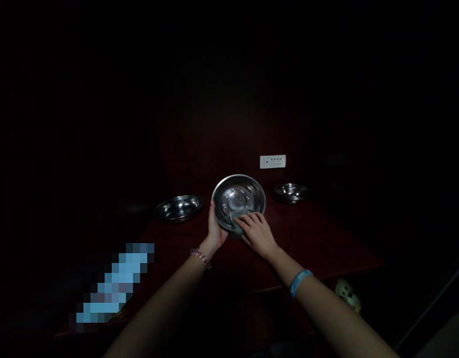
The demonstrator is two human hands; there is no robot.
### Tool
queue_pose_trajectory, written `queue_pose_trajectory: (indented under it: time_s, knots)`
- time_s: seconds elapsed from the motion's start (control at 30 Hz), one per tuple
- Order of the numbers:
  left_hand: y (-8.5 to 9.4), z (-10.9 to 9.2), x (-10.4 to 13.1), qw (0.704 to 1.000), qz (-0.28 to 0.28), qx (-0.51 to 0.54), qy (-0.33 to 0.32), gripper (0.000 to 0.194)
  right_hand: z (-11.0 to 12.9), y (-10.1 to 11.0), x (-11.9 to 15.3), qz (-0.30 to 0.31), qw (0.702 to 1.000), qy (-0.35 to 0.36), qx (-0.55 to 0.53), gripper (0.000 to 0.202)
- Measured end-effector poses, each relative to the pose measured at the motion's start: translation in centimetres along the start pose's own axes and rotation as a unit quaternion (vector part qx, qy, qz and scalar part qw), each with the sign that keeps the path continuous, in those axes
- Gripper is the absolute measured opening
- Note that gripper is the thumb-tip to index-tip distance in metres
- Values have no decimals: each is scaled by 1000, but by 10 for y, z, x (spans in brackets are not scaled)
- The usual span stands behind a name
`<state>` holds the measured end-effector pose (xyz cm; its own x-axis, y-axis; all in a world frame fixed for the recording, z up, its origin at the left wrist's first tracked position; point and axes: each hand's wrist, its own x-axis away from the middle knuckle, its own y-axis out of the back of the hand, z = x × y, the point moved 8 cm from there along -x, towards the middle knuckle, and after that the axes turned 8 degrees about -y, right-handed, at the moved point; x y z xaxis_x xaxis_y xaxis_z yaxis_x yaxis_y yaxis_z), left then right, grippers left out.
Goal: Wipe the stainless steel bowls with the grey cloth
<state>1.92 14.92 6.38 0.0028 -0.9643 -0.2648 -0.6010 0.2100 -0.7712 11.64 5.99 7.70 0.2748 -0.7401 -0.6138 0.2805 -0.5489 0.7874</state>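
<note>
A shiny steel bowl (236, 191) is tilted toward me above the dark red table, its inside facing the camera. My left hand (216, 229) grips it from the lower left, thumb along the rim and the other fingers hidden behind it. Pressed against the bowl's lower inner wall and rim is a grey-green cloth (236, 219). My right hand (256, 231) is closed on this cloth, with its fingers bent over the rim.
On the dark red table (311, 238), a wide steel bowl (180, 208) stands to the left and smaller steel bowls (292, 192), seemingly stacked, to the right. A white socket panel (273, 161) is on the back wall. A pixelated bright blue patch (119, 283) lies front left. Surroundings are very dark.
</note>
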Motion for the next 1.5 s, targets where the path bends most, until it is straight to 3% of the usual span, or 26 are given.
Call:
queue_pose_trajectory:
  time_s: [0.2, 0.33, 0.63, 0.83, 1.0, 1.17, 1.37, 1.5]
  knots:
    - [-3, -10, 5, 999, -7, 4, -53, 44, -12, 0, 0, -26, 996, -82, 29, 50]
    - [-8, -9, 9, 999, 15, -3, -45, 40, -17, 4, 1, -48, 992, -107, 49, 54]
    - [-4, -3, 8, 999, 12, -10, -40, 39, -28, -7, 2, 15, 986, -168, -6, 50]
    - [-3, -18, 1, 997, 8, 6, -73, 46, -23, 3, 0, -6, 989, -145, -9, 57]
    - [1, -26, -1, 996, -4, 32, -83, 54, -17, 6, 0, -21, 989, -114, -90, 62]
    - [-2, -21, 1, 997, 2, 32, -77, 49, -38, -1, 2, -72, 946, -157, -275, 38]
    - [-3, -15, 0, 997, 6, 33, -69, 46, -57, -5, 0, -122, 898, -205, -370, 35]
    - [-7, -6, 7, 999, 33, -5, -40, 40, -72, -14, 6, -134, 837, -293, -441, 38]
